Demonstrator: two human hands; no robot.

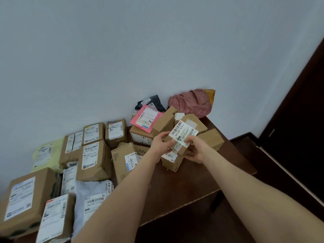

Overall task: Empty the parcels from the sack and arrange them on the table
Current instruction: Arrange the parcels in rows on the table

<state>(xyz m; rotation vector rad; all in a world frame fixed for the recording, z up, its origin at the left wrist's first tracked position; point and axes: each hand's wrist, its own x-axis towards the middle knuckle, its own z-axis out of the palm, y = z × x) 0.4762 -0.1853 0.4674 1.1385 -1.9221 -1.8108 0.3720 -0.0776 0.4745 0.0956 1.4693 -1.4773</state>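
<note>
Small labelled box (183, 135) held over table's (175, 186) right end, between both hands: left hand (160, 146) grips its left side, right hand (194, 153) its near-right corner. Long axis runs near-to-far, leaning right (loose boxes (163, 122) crowd close behind).

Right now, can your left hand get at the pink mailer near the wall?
Probably not yet: the left hand, with the right hand, grips the small labelled box. The pink mailer lies uncovered on a brown carton just beyond it, so once freed the way looks open.
</note>
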